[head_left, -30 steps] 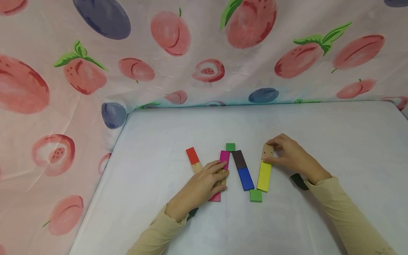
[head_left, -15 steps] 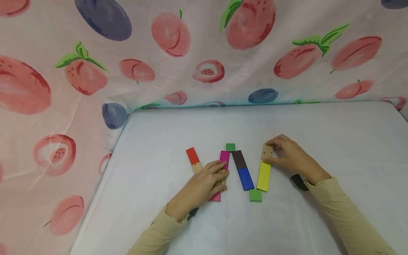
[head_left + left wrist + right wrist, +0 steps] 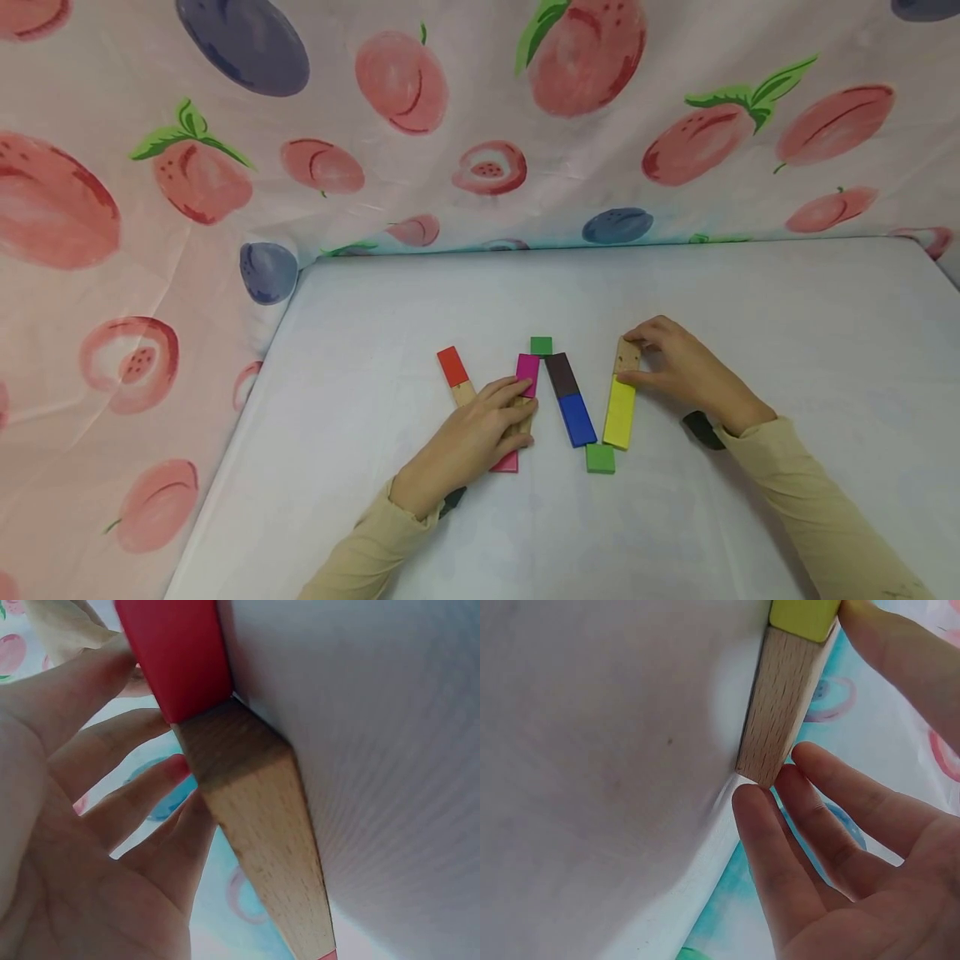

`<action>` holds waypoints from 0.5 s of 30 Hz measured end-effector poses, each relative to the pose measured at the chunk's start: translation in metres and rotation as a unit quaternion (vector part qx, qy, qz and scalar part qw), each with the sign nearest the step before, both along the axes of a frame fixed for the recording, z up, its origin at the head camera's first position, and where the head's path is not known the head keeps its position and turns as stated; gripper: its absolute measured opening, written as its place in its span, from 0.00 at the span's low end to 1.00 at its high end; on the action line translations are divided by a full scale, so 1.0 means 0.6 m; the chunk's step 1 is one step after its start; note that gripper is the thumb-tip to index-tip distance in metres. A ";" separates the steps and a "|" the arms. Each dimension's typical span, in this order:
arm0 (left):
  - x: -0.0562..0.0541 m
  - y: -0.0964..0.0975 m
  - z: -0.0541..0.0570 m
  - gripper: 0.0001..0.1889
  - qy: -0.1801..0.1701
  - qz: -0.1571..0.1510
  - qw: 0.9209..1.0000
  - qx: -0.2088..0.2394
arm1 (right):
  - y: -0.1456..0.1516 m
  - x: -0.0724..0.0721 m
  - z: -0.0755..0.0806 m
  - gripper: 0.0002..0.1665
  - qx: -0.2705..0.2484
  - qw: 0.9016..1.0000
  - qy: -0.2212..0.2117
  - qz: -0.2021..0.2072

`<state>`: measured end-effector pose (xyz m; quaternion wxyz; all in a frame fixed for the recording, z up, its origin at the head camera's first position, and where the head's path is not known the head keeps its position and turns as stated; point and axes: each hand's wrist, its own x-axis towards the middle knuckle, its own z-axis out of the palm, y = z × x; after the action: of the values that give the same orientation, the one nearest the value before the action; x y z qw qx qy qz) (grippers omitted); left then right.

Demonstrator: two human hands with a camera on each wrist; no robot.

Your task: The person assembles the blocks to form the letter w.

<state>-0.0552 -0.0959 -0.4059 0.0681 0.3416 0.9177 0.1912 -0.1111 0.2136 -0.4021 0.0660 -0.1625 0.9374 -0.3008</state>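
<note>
Flat coloured wooden blocks form a zigzag on the white table (image 3: pixel 360 333). My left hand (image 3: pixel 457 446) rests over the left part, its fingers stretched across a magenta block (image 3: pixel 528 371) and a plain wood block (image 3: pixel 259 832), and it hides some of the blocks. Below it a pink block (image 3: pixel 506 463) peeks out. At the right end my right hand (image 3: pixel 686 367) pinches a plain wood block (image 3: pixel 627 356), fingertips at its far end and thumb where it meets a yellow block (image 3: pixel 619 412).
Between the hands lie a dark brown block (image 3: pixel 562 373), a blue block (image 3: pixel 578 420) and two green blocks, one at the top (image 3: pixel 542 345) and another at the bottom (image 3: pixel 600 459). A red block (image 3: pixel 452 365) heads the left row. Fruit-patterned cloth (image 3: pixel 480 108) hangs behind the table.
</note>
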 end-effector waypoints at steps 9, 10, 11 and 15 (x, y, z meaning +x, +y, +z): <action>-0.001 -0.001 0.004 0.25 0.010 -0.003 1.000 0.004 | 0.000 0.000 -0.002 0.32 0.015 1.000 0.010 0.004; -0.002 -0.002 0.004 0.25 0.012 -0.003 1.000 0.004 | 0.001 0.000 -0.002 0.31 0.014 1.000 0.008 0.004; -0.002 -0.002 0.004 0.25 0.013 -0.002 1.000 0.005 | 0.001 0.000 -0.002 0.31 0.014 1.000 0.009 0.004; -0.002 -0.004 0.005 0.25 0.020 0.000 1.000 0.009 | 0.000 0.001 -0.003 0.31 0.014 1.000 0.011 0.004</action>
<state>-0.0565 -0.0982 -0.4028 0.0470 0.3463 0.9170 0.1922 -0.1103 0.2139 -0.4038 0.0597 -0.1687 0.9415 -0.2855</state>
